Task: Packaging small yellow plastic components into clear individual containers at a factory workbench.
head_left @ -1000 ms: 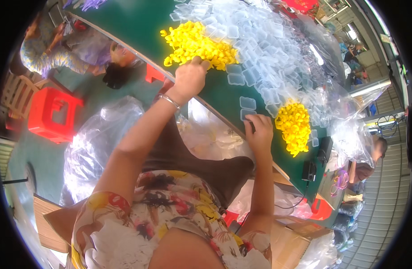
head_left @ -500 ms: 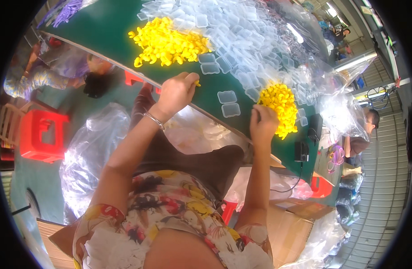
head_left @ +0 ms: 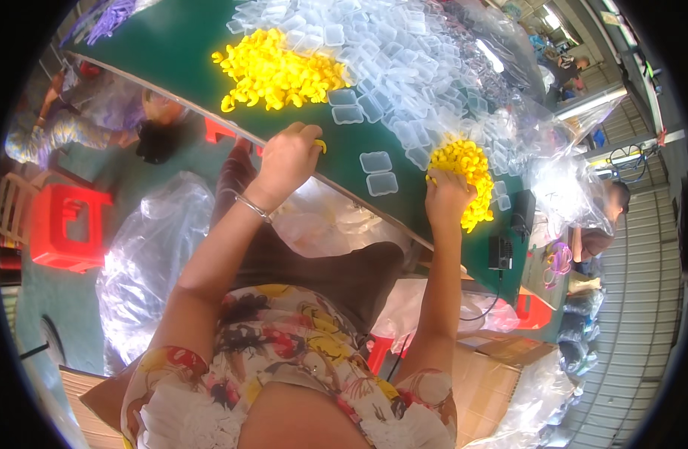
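Note:
My left hand [head_left: 290,161] is closed near the table's front edge, pinching a small curved yellow piece [head_left: 321,145] that pokes out past the fingertips. Over at the right pile of yellow pieces [head_left: 470,161], my right hand [head_left: 449,196] is closed, and a bit of yellow shows at its fingertips. Between the hands, an open clear plastic box [head_left: 381,184] lies on the green tabletop, its two halves side by side. Farther left spreads a larger pile of yellow pieces [head_left: 284,71]. Another open clear box [head_left: 347,114] lies by that pile.
A big heap of clear plastic boxes [head_left: 404,60] covers the far part of the green table [head_left: 157,52]. A black device with a cable [head_left: 500,253] sits at the right edge. On the floor are a red stool [head_left: 67,228], plastic bags and a cardboard box [head_left: 486,389]. Other people are nearby.
My right hand has moved slightly right and onto the edge of the right pile. My left hand has shifted a little left and turned, showing more of its yellow piece.

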A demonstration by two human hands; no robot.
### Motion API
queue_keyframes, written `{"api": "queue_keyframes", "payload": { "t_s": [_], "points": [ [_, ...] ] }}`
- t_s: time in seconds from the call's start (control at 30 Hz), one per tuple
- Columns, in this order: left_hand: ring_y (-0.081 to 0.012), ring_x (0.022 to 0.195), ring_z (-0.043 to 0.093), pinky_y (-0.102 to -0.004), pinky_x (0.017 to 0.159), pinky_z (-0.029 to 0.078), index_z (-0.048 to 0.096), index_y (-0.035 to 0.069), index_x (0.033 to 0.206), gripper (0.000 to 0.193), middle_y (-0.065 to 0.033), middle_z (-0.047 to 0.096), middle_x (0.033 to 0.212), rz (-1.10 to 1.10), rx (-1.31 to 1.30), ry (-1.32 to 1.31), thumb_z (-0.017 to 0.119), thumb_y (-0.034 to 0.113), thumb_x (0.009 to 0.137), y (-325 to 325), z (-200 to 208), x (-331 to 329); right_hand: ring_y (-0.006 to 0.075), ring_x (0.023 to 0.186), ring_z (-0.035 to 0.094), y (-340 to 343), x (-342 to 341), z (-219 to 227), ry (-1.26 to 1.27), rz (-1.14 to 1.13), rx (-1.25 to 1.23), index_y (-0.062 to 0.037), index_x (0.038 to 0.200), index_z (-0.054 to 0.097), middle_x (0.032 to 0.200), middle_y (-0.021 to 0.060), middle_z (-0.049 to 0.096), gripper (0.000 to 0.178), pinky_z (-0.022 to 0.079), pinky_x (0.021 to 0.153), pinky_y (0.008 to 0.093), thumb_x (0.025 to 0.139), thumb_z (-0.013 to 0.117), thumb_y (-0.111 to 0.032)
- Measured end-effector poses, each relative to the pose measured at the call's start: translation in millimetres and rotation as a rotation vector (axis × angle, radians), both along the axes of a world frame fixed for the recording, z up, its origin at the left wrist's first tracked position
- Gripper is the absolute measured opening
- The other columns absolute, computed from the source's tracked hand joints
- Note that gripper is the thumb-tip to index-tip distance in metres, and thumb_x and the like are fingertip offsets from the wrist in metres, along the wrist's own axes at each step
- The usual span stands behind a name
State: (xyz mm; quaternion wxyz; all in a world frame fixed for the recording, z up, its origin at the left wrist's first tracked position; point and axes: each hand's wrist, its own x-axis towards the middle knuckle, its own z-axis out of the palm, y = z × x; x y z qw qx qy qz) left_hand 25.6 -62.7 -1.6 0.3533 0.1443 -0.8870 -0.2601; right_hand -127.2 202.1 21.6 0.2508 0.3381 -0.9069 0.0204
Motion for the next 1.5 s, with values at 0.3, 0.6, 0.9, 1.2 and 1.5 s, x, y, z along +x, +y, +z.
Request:
{"api": "queue_keyframes", "payload": {
  "t_s": [0.3,0.6,0.9,1.2,1.5],
  "points": [
    [-0.0297,0.065,0.064,-0.036,0.06,0.053,0.069,0.004,0.087,0.009,-0.0128,0.066,0.08,-0.305,0.579,0.195,0.071,0.007,0.079,65,5,-14,0.0202,0.084,0.067,-16,39,-1,-0.5,0.311,-0.72,-0.0031,0.1,0.07,0.098,0.0099,0.068,0.021,0.054,0.07,0.0288,0.081,0.069,0.006],
    [-0.0278,0.069,0.063,-0.0376,0.061,0.052,0.067,0.005,0.084,0.011,-0.009,0.063,0.079,-0.208,0.141,0.18,0.074,0.006,0.075,92,-8,-32,0.0316,0.086,0.065,-42,51,-18,-0.131,0.433,-0.481,-0.004,0.101,0.068,0.096,0.0144,0.066,0.024,0.054,0.073,0.0371,0.079,0.067,0.006],
    [-0.0313,0.089,0.062,-0.0396,0.074,0.053,0.065,0.004,0.095,0.028,-0.013,0.058,0.099,-0.202,0.125,0.157,0.077,0.012,0.07,93,2,-22,0.0318,0.086,0.064,-37,51,-14,-0.344,0.421,-0.631,-0.0016,0.093,0.067,0.092,0.0133,0.065,0.02,0.053,0.074,0.0383,0.076,0.07,0.007],
    [-0.0321,0.093,0.059,-0.0404,0.08,0.051,0.064,0.002,0.104,0.041,-0.0131,0.054,0.099,-0.307,0.047,-0.008,0.08,0.014,0.068,80,-3,-15,0.0328,0.091,0.063,-41,56,-8,-0.219,0.534,-0.512,-0.0024,0.101,0.067,0.102,0.0156,0.064,0.02,0.051,0.079,0.0404,0.082,0.066,0.003],
    [-0.0359,0.096,0.06,-0.0405,0.083,0.052,0.062,0.001,0.111,0.048,-0.0156,0.055,0.106,-0.509,0.055,-0.012,0.082,0.013,0.069,60,-2,-4,0.0255,0.072,0.062,-56,18,-2,-0.638,0.481,-0.433,-0.0039,0.102,0.063,0.094,0.012,0.06,0.027,0.051,0.065,0.0349,0.077,0.074,-0.002]
  ]
}}
